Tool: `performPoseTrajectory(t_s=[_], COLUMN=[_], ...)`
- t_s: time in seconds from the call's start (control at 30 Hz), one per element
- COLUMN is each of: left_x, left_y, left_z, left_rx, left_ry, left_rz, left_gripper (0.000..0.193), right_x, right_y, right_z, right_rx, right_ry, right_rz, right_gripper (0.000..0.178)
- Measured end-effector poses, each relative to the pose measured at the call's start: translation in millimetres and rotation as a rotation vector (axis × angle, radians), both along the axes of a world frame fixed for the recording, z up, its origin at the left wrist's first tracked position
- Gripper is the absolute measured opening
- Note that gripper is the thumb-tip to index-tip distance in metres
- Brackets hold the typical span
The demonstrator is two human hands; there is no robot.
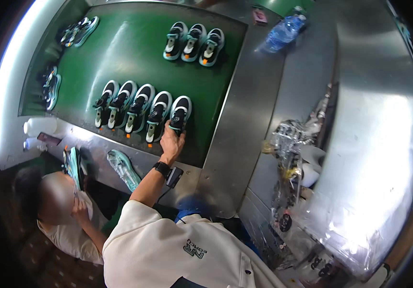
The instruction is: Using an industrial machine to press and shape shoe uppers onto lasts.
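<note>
– Cream shirt [168, 245] lies nearest to the eye. Beyond it, what does the left hand [172, 144] do?

– Its fingers are closed around the heel end of the black-and-white shoe [181, 108], the rightmost in its row. The right hand I cannot see.

– How should one handle this well, in your opinion?

– I would hold the heel gently, without crushing the collar, and let the sole rest flat on the green surface [139, 62]. Be careful of the neighbouring shoe [159, 113], just to the left.

– And farther?

– Three more shoes [193, 41] stand well apart.
</note>
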State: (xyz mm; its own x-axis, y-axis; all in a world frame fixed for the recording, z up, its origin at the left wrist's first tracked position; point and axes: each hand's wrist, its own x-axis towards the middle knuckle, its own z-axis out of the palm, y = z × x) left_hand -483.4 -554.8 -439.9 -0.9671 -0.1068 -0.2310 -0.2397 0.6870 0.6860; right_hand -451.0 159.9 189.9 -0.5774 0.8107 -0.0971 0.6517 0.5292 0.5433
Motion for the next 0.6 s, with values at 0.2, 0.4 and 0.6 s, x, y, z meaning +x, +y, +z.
performPoseTrajectory(t_s=[0.2, 0.4, 0.6], left_x=[-4, 32, 170], left_y=[-12, 0, 124], left_z=[-9, 36, 272], left_rx=[0.04, 0.029, 1.236], left_ry=[-0.024, 0.7, -1.156], left_rz=[-0.069, -0.458, -1.154], left_gripper=[0.07, 0.07, 0.074], right_x=[61, 133, 326], right_y=[-57, -201, -339], right_z=[-46, -48, -71], right_rx=[-0.233, 0.234, 0.364], right_ry=[0.54, 0.837, 1.138], right_rz=[0.28, 0.606, 0.682], right_gripper=[0.051, 0.081, 0.083])
